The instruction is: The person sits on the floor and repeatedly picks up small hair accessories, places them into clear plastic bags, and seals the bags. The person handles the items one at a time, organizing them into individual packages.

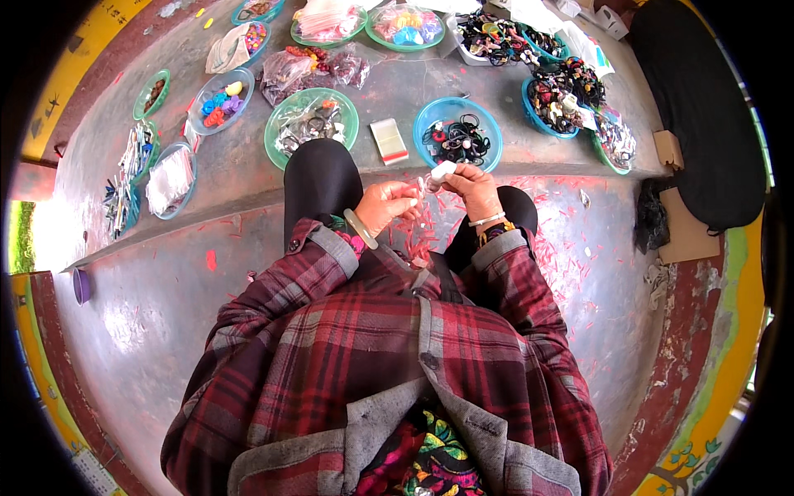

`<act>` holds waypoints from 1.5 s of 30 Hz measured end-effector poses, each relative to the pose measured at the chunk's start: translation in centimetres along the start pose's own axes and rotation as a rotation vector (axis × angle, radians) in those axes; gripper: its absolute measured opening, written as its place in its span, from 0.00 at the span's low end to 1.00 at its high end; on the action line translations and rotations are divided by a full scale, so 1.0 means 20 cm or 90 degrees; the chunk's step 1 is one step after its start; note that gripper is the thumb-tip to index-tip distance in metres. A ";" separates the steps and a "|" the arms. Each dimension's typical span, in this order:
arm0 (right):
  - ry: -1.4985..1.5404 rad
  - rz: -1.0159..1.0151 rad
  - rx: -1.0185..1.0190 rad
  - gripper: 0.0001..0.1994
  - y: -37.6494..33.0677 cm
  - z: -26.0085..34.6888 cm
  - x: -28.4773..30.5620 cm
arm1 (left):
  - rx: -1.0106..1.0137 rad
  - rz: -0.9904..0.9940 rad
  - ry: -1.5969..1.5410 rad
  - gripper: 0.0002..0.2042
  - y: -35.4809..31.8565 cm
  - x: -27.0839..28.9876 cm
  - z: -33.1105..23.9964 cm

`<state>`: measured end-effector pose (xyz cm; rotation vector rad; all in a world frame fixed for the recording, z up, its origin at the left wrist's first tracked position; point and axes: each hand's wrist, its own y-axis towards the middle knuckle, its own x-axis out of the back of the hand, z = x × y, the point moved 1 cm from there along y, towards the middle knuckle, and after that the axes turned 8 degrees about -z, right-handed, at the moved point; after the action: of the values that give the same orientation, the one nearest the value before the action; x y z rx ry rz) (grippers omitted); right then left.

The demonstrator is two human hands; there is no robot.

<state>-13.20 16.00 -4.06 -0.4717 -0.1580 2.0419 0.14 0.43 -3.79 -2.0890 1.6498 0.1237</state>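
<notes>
Right now both of my hands are up in front of me, close together, above my knees in black trousers. My right hand point(477, 187) is curled shut around a small white thing point(442, 171), maybe a little packet, and pinches it at the top between thumb and fingers. My left hand point(387, 204) is half closed, and its fingertips meet the same small thing from the other side, so both hands touch it. I cannot tell just what the thing is, because it is tiny and a bit blurry. I think the best way to do this bit is to hold the thing steady with my right hand and let only my left fingertips do the fiddly work, slow and gentle, so nothing slips down onto the floor with the red bits point(571, 248). Keeping my hands near the blue bowl of black hair ties point(457, 135) looks handy too. On the grey step point(240, 178) I count about six green bowls and about six blue ones, though some at the far edge are hard to tell apart. One clear flat packet point(388, 140) lies between the big green bowl point(311, 126) and that blue bowl. One purple cup point(81, 285) sits on the floor at my left. I wear one pale bangle point(361, 229) on my left wrist.
</notes>
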 end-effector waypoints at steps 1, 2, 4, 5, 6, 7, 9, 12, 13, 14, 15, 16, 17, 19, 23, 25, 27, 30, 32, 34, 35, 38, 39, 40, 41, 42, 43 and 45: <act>-0.030 0.006 0.029 0.06 0.00 -0.01 0.00 | -0.009 -0.001 0.004 0.09 0.00 0.00 0.00; -0.060 0.013 0.059 0.06 0.00 -0.02 -0.01 | -0.018 -0.002 0.008 0.10 0.01 0.00 0.01; -0.185 -0.022 0.202 0.05 -0.01 -0.04 -0.03 | -0.025 0.003 0.014 0.12 0.01 -0.01 0.00; -0.247 -0.040 0.274 0.05 -0.02 -0.05 -0.04 | -0.023 0.009 0.016 0.13 0.00 -0.02 -0.02; -0.271 -0.053 0.341 0.04 -0.01 -0.06 -0.05 | -0.021 0.014 0.018 0.14 0.00 -0.03 -0.03; -0.276 -0.044 0.337 0.04 -0.03 -0.05 -0.07 | -0.048 -0.006 -0.007 0.14 0.00 -0.03 -0.02; -0.287 -0.030 0.328 0.03 -0.09 0.02 -0.12 | -0.102 -0.044 -0.057 0.14 0.01 -0.03 0.01; -0.238 0.017 0.279 0.03 -0.12 0.04 -0.13 | -0.147 -0.104 0.058 0.16 0.03 -0.01 0.01; -0.212 0.040 0.262 0.04 -0.11 0.03 -0.13 | -0.114 -0.078 0.047 0.16 0.03 0.00 0.01; -0.184 0.072 0.240 0.04 -0.11 0.03 -0.12 | -0.082 -0.053 0.035 0.16 0.02 0.00 0.00; -0.156 0.104 0.217 0.04 -0.10 0.03 -0.10 | -0.050 -0.027 0.023 0.16 0.02 0.00 0.00; -0.128 0.137 0.195 0.05 -0.10 0.03 -0.10 | -0.027 -0.016 0.020 0.17 0.02 0.00 0.00; -0.118 0.145 0.184 0.05 -0.09 0.03 -0.10 | -0.005 -0.006 0.016 0.17 0.02 0.00 0.00; -0.098 0.161 0.164 0.05 -0.09 0.02 -0.09 | 0.011 0.004 0.006 0.18 0.02 0.00 0.01; -0.097 0.104 0.158 0.07 -0.03 -0.07 -0.06 | -0.011 0.014 -0.043 0.19 0.03 -0.02 0.05; -0.109 0.065 0.151 0.08 -0.02 -0.11 -0.06 | -0.014 0.022 -0.062 0.20 0.03 -0.02 0.05; -0.125 0.094 0.167 0.13 -0.02 -0.11 -0.06 | -0.009 0.027 -0.064 0.21 0.03 -0.02 0.05; -0.143 0.107 0.143 0.18 -0.03 -0.08 -0.09 | -0.024 0.026 -0.081 0.21 0.01 -0.04 0.02; -0.149 0.099 0.129 0.20 -0.05 -0.07 -0.11 | -0.025 0.040 -0.043 0.21 0.00 -0.05 0.01; -0.152 0.087 0.132 0.20 -0.06 -0.06 -0.12 | -0.036 0.048 -0.041 0.20 0.00 -0.05 0.02; -0.130 0.094 0.123 0.21 -0.05 -0.07 -0.11 | -0.047 0.049 -0.058 0.20 0.01 -0.04 0.03; -0.068 0.109 0.090 0.22 -0.05 -0.06 -0.09 | -0.074 -0.006 -0.022 0.18 0.02 -0.02 0.03; -0.048 0.110 0.076 0.21 -0.06 -0.03 -0.09 | -0.082 -0.034 0.004 0.17 0.02 -0.01 0.02; -0.029 0.112 0.062 0.21 -0.07 0.00 -0.10 | -0.088 -0.055 -0.014 0.15 0.00 -0.03 -0.02; 0.036 0.108 0.044 0.21 -0.08 0.03 -0.11 | -0.091 -0.045 -0.031 0.15 0.00 -0.03 -0.01; 0.100 0.103 0.026 0.20 -0.08 0.06 -0.12 | -0.094 -0.036 -0.047 0.15 0.01 -0.02 -0.01; 0.164 0.098 0.009 0.19 -0.09 0.07 -0.12 | -0.097 -0.024 -0.064 0.15 0.01 -0.01 -0.01; 0.238 0.098 -0.018 0.22 -0.05 0.06 -0.06 | -0.083 -0.016 -0.098 0.15 0.01 0.00 -0.01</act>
<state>-12.35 15.47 -2.34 -0.8956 0.0771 2.0612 -0.18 0.37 -3.62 -2.1359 1.5603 0.3835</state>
